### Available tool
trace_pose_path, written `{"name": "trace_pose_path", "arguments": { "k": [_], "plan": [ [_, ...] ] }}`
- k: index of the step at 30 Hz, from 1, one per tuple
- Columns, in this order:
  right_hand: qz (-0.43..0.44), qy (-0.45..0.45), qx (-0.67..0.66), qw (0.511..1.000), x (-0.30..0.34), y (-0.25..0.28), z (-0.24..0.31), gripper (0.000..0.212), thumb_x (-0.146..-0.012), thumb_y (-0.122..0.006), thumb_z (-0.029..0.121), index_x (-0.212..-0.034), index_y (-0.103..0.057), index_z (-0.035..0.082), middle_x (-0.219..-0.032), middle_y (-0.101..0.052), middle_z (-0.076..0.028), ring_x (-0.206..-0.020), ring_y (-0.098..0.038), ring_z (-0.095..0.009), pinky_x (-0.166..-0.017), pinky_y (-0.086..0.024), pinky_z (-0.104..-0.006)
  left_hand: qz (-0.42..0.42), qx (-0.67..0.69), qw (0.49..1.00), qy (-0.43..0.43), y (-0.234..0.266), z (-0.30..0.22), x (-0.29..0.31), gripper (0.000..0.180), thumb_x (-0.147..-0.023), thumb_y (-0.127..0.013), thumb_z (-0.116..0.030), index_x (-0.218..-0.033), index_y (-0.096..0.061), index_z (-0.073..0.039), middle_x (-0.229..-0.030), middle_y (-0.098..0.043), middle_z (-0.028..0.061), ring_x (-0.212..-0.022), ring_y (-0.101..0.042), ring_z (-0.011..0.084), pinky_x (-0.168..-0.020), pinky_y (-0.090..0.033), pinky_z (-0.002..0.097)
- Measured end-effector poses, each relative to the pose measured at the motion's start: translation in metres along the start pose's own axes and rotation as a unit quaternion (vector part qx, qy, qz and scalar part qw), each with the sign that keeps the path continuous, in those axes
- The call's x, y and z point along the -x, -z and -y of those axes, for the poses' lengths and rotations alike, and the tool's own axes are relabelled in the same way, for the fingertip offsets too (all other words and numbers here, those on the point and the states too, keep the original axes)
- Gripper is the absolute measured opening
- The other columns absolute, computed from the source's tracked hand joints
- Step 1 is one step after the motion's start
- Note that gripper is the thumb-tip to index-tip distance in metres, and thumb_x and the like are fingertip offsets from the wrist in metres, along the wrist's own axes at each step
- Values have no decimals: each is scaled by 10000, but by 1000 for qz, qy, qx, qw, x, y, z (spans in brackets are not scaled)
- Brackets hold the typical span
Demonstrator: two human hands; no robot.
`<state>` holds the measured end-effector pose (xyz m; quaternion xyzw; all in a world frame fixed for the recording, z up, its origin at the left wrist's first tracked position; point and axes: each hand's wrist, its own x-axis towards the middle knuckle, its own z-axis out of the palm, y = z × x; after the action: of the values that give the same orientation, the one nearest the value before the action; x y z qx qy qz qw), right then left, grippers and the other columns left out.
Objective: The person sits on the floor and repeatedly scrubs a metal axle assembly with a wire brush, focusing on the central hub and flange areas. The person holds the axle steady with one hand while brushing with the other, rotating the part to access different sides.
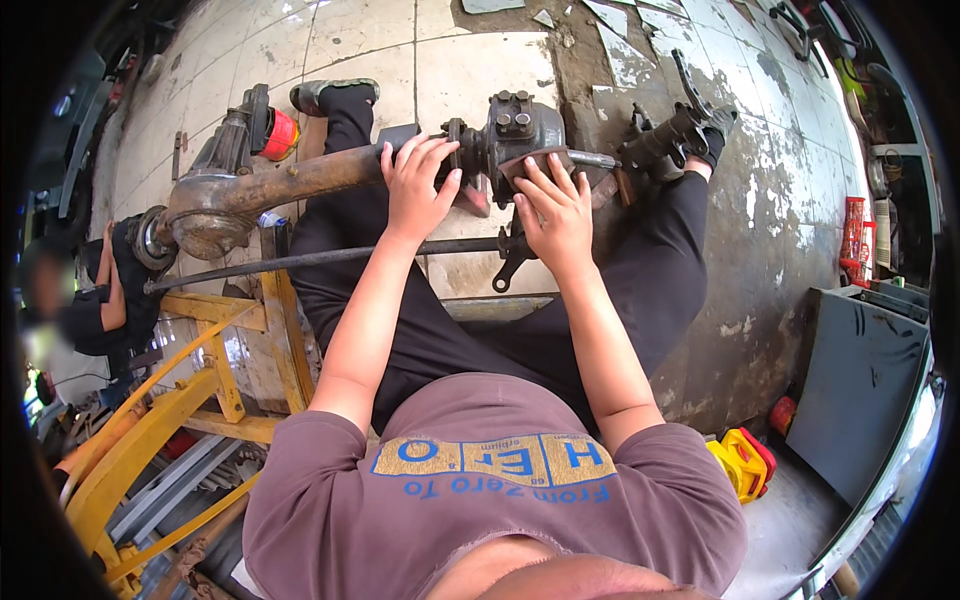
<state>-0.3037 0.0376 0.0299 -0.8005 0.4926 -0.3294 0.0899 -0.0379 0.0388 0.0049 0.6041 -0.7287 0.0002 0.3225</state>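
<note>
A rusty brown vehicle axle [300, 170] lies across in front of me, above my spread legs. Its dark metal hub end [540, 130], with a block of bolts on top, sits between my hands. My left hand [416, 190] rests on the end of the axle tube, fingers spread, thumb apart, holding nothing. A flat brown sheet [512, 165] lies under the fingers of my right hand [557, 212], which press it onto the near side of the hub end. What is beneath the sheet is hidden. Below runs a long dark rod [330, 257] with an eye-ended lever [508, 268].
A dark metal part [665, 145] stands by my right foot. A red can [280, 135] sits behind the axle. Yellow metal frames [200, 400] crowd the left, where another person sits. A grey cabinet [850, 370] and a yellow-red container [742, 465] are at right.
</note>
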Motion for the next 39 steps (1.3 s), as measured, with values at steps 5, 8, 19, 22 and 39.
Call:
{"name": "trace_pose_path", "arguments": {
  "k": [5,8,19,22,39],
  "plan": [
    [-10,-13,-11,1000,-7,-3,-1,207,-1031,-826,290,-1211,-855,193,-1509,-777,4,-1556,-606,-296,-1263,-384,-732,3,4,1000,6,-1,-3,-2,413,-1024,-764,-317,-1423,-750,-210,-1448,-734,19,-1516,-571,287,-1369,-178,649],
    [3,-8,-5,1000,3,-3,-3,194,-1028,-830,282,-1198,-857,193,-1515,-776,4,-1557,-606,-300,-1270,-382,-723,-3,-7,1000,-1,-2,2,1,416,-1025,-760,-342,-1420,-752,-214,-1451,-732,17,-1515,-574,281,-1366,-183,647],
    [21,-20,-19,999,-13,4,-3,293,-1078,-785,281,-1345,-851,179,-1569,-749,-27,-1598,-567,-328,-1297,-351,-693,-8,9,1000,0,-3,2,-4,423,-1015,-767,-341,-1419,-752,-217,-1442,-737,15,-1509,-576,281,-1366,-181,657],
    [22,-21,-22,999,-8,1,-1,294,-1092,-762,268,-1361,-845,182,-1575,-745,-22,-1596,-567,-328,-1297,-354,-690,-7,7,1000,5,-1,-1,-2,417,-1015,-772,-331,-1416,-750,-218,-1437,-739,19,-1509,-575,281,-1368,-179,657],
    [-1,-24,-38,999,-8,-3,-2,293,-1059,-801,277,-1337,-844,195,-1559,-749,-13,-1577,-584,-318,-1276,-378,-698,0,7,1000,3,-1,1,-2,424,-1016,-776,-327,-1420,-747,-202,-1458,-734,25,-1521,-569,297,-1371,-169,656]
  ]
}}
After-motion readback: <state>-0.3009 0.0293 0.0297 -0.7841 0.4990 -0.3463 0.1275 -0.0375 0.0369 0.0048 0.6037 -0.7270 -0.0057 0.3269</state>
